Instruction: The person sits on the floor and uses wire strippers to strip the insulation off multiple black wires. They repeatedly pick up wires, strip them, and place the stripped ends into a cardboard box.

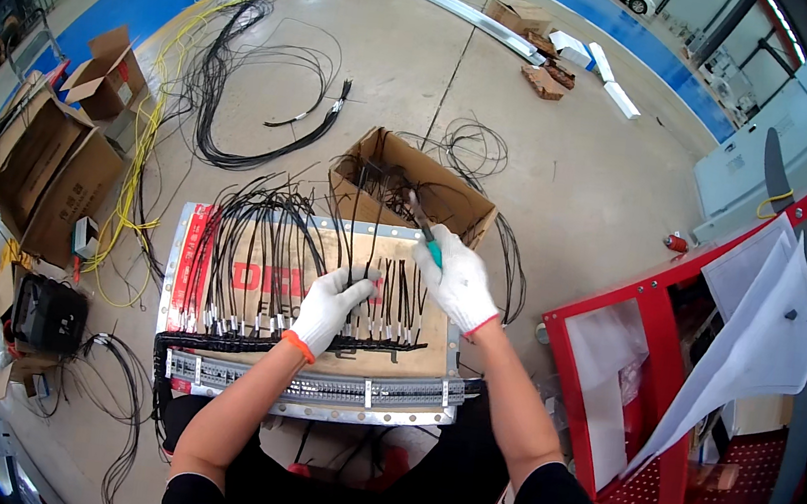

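Terminating black wires on the panel board.

The black wires [360, 277] stand over the board [306, 386]; I pinch one in my closed left hand [331, 309], my right hand [458, 281] gripping the green-handled tool [424, 224] just right. I'd keep slack controlled, tool steady.

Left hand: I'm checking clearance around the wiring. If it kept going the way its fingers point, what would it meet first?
The left hand points up and right, already among the upright black wires. Those come first; the right hand seems next, though depth is unclear.
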Demonstrator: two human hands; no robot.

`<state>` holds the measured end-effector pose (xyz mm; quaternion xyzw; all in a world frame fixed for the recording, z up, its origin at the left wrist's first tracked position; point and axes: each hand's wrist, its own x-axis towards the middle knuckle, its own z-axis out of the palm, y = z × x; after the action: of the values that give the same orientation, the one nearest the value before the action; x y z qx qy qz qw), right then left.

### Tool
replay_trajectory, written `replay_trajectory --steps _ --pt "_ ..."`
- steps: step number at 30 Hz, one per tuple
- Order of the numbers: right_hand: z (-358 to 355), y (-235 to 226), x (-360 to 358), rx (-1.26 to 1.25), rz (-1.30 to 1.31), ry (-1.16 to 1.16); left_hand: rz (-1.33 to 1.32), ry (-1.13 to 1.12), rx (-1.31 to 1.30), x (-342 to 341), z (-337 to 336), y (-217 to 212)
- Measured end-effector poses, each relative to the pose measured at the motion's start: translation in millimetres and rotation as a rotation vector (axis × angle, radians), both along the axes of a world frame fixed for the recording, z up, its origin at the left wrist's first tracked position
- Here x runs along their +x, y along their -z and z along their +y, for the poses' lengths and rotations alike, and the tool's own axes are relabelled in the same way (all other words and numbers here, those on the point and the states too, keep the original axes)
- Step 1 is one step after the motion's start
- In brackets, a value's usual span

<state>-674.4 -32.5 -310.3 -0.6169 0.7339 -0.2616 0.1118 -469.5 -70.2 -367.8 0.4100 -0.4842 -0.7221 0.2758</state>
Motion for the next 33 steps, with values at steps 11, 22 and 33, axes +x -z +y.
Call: replay_trajectory --steps 11,22,33 --pt "-20 -29 -16 0.327 0.564 -0.423 0.051 -0.064 -0.030 -2 -4 3" --pt "-41 -44 -9 0.469 0.611 -0.515 0.029 -0.061 0.005 -3 -5 -1" --pt "-45 -42 -12 0.422 0.677 -0.558 -0.025 -0.032 -0.029 -2 -6 -4"
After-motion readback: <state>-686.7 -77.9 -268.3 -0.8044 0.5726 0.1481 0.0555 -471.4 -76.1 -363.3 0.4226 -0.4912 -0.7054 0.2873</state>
